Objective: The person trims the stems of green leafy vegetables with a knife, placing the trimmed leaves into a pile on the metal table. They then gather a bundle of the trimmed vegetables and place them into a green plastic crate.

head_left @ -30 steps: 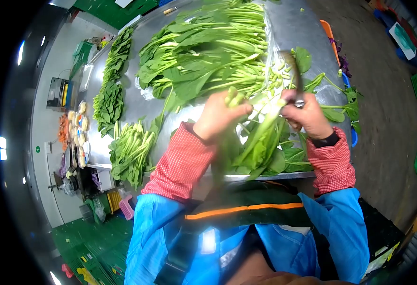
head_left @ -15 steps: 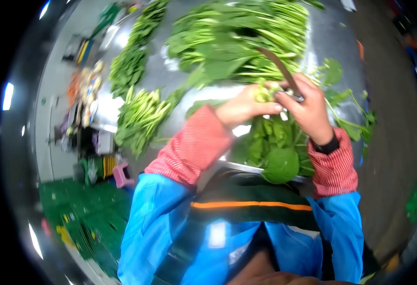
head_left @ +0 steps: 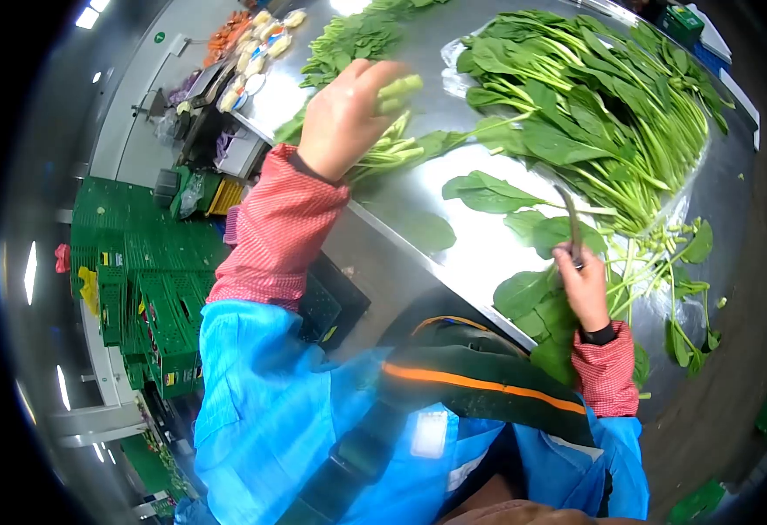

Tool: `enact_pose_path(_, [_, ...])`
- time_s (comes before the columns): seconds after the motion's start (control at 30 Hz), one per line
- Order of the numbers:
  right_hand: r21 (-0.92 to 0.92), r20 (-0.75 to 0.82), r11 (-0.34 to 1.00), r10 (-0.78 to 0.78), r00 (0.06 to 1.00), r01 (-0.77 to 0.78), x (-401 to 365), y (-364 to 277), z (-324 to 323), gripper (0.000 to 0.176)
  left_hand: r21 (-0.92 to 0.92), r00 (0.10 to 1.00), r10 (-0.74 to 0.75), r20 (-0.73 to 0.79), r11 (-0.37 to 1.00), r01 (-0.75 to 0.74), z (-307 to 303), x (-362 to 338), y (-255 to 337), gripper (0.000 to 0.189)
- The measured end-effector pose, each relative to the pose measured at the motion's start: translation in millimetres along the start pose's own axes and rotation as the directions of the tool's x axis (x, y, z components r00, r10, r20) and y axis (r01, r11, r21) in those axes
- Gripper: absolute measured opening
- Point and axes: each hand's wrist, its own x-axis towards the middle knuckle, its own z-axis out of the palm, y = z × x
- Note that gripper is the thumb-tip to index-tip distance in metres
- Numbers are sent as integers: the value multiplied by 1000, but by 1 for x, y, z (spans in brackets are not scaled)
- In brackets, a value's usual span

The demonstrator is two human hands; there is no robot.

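My left hand [head_left: 341, 118] is raised over the left part of the metal table, blurred, closed round a bunch of leafy greens [head_left: 399, 91] whose pale cut stems poke out to the right. Just beneath it lie more trimmed greens [head_left: 390, 156]. Near the table's front edge my right hand [head_left: 585, 289] grips a small curved knife [head_left: 571, 214], its dark blade pointing up and away from me. Loose broad leaves [head_left: 528, 296] lie beside and under that hand. Beyond it spreads a big heap of long-stemmed greens [head_left: 593, 114].
The shiny metal table [head_left: 480, 254] has its front edge close to my apron. Another row of greens [head_left: 357, 42] lies at the back left. Trimmed scraps [head_left: 685, 280] are strewn at the right. Green crates [head_left: 160, 297] stand on the floor to the left.
My hands were together at the bunch; now my left hand has carried it away to the left. My right hand keeps the knife. The view has turned, shifting the table to the right.
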Motion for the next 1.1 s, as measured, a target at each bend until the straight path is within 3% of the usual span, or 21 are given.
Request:
enact_pose_path(0.07, [29, 9, 997, -68, 998, 67, 2, -2, 33, 19, 274, 998, 58, -23, 960, -50, 26, -10, -48, 37])
enact_pose_path(0.13, [44, 60, 995, -89, 994, 86, 6, -13, 60, 18, 384, 992, 109, -64, 920, -76, 63, -25, -102, 37])
enact_pose_path(0.2, [25, 101, 999, -35, 994, 33, 13, -12, 87, 21, 395, 999, -40, 1, 918, 37, 117, -46, -160, 48])
enact_pose_path(0.27, [-89, 124, 995, -25, 992, 36, 23, -24, 116, 22, 215, 967, -219, 130, 958, 189, 142, -66, -175, 76])
enact_pose_path(0.3, [-124, 122, 989, -62, 991, 77, 31, -24, 135, 21, 161, 937, -252, 242, 963, 218, 162, -80, -188, 90])
enact_pose_path(0.33, [-90, 109, 996, -11, 994, 21, 37, -25, 156, 22, 111, 893, -279, 353, 960, 256, 177, -91, -200, 105])
enact_pose_path(0.4, [-52, 115, 996, 80, 990, -75, 52, -21, 202, 25, -22, 926, -158, 343, 984, 177, 167, -97, -207, 107])
enact_pose_path(0.47, [53, 158, 976, 202, 967, -213, 68, -14, 245, 27, -312, 877, -258, 406, 862, 399, 146, -84, -232, 98])
enact_pose_path(0.53, [182, 176, 913, 334, 926, -365, 80, -6, 281, 29, -548, 808, -369, 458, 599, 584, 136, -70, -277, 91])
enact_pose_path(0.6, [367, 192, 808, 420, 887, -462, 90, -8, 312, 34, -499, 819, -426, 384, 651, 572, 127, -49, -327, 76])
enact_pose_path(0.7, [545, 222, 638, 516, 827, -544, 103, -25, 343, 41, -259, 779, -457, 430, 764, 591, 186, -41, -426, 78])
enact_pose_path(0.87, [641, 273, 513, 543, 794, -571, 116, -42, 373, 48, -18, 632, -497, 594, 777, 629, 248, -31, -473, 88])
enact_pose_path(0.9, [667, 272, 483, 552, 789, -568, 119, -47, 377, 45, 54, 604, -504, 617, 793, 607, 252, -27, -469, 82])
enact_pose_path(1.0, [684, 335, 419, 546, 768, -597, 125, -31, 389, 46, -148, 687, -331, 647, 829, 539, 258, -27, -454, 69])
enact_pose_path(1.07, [680, 360, 411, 535, 765, -607, 131, -32, 393, 49, -290, 746, -64, 663, 896, 335, 249, -24, -425, 52])
enact_pose_path(1.1, [685, 368, 406, 523, 769, -605, 132, -28, 396, 49, -328, 706, -6, 708, 883, 336, 248, -23, -411, 53])
